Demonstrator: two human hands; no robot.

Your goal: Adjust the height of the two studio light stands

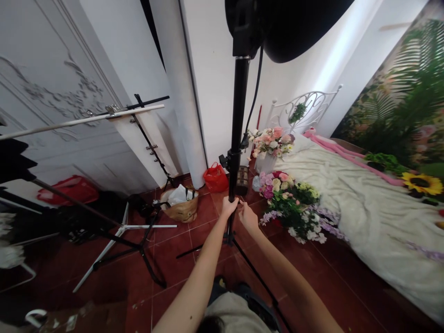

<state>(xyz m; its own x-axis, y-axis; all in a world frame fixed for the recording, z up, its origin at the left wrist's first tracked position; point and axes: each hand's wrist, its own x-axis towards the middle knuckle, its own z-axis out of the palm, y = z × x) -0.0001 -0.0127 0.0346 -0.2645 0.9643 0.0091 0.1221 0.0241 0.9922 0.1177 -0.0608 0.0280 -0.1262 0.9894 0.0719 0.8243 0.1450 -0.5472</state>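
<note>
The head-worn camera is looking forward and down from above the wearer's own torso (239,311), with both forearms (198,275) entering from the bottom edge. It is sitting close to the black light stand (239,106), while its wide field is reaching the white wall (211,69) and bed (378,217) farther off.

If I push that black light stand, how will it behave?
The black light stand looks likely to tip, with a bulky lamp head high on it, though its spread legs may resist. Its straight pole seems stiff rather than floppy.
</note>
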